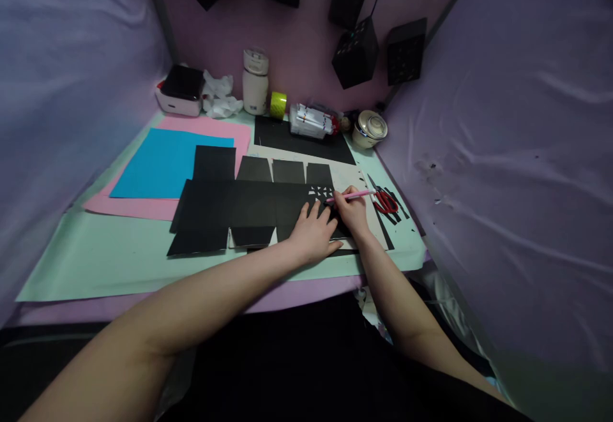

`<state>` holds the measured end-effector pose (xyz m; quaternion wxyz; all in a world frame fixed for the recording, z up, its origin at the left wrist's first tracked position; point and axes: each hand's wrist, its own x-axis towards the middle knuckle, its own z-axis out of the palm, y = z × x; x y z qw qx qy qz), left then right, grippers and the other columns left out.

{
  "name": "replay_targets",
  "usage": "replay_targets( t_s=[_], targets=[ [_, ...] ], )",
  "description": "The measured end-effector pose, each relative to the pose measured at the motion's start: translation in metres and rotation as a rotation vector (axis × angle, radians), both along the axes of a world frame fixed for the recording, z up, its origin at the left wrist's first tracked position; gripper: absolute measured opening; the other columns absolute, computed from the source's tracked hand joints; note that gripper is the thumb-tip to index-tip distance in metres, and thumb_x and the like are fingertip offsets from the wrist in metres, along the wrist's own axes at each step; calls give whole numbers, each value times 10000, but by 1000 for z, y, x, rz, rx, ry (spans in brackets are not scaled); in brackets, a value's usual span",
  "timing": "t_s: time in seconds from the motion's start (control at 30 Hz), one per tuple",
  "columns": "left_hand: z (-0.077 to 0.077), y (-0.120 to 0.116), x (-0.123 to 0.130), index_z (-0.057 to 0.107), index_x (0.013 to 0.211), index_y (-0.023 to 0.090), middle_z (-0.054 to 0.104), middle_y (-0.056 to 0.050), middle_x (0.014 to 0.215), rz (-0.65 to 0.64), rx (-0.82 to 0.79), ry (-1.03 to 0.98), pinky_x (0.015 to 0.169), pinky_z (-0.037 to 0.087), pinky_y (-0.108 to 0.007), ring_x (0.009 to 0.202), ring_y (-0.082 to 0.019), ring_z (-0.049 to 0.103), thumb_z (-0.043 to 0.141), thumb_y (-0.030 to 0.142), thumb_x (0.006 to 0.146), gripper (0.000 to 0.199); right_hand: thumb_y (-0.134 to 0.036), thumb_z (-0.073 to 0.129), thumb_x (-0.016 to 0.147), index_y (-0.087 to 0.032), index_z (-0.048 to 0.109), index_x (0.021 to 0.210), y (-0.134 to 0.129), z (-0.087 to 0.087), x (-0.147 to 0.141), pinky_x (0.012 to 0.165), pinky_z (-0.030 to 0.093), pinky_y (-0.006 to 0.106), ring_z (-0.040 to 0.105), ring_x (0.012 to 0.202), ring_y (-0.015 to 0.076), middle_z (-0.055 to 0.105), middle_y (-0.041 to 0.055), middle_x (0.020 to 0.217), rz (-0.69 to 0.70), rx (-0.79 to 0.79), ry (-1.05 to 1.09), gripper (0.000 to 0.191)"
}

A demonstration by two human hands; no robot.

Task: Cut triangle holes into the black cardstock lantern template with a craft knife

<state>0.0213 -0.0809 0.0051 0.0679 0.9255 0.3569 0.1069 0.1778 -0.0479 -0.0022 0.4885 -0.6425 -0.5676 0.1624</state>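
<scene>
A black paper box template (249,202), cut with flaps along its edges, lies flat on the table. My left hand (313,233) rests on its right part with fingers spread, pressing on the paper. In my right hand (352,211) is a slim pink pen-shaped craft knife (357,195), gripped like a pencil, its tip down on the paper just beyond my left fingertips. Small triangular cut-outs (320,191) show pale by the tip. Beneath the template is a pale board (378,227). Red-handled scissors (385,202) lie to the right of my right hand.
Blue (153,163) and pink sheets (103,202) lie at left. Along the back stand a black-topped white box (179,93), crumpled tissue (220,96), a white bottle (255,83), yellow tape (278,105), a clear case (311,122) and a lidded jar (370,129). Black boxes (357,52) hang above.
</scene>
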Motion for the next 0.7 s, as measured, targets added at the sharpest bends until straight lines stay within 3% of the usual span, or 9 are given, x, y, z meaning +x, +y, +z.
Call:
replay_targets(
  t_s=[0.7],
  targets=[
    [2,0,1,552,1341,165,429,-168,1474,-8,-39,13,1126,178,-606,1397,-434,286,476,565,911,592,-384,601,793,-247,425,647,2,-2,0,609,391,293,522,579,160,530,-48,560,-21,-22,-5,267]
  ],
)
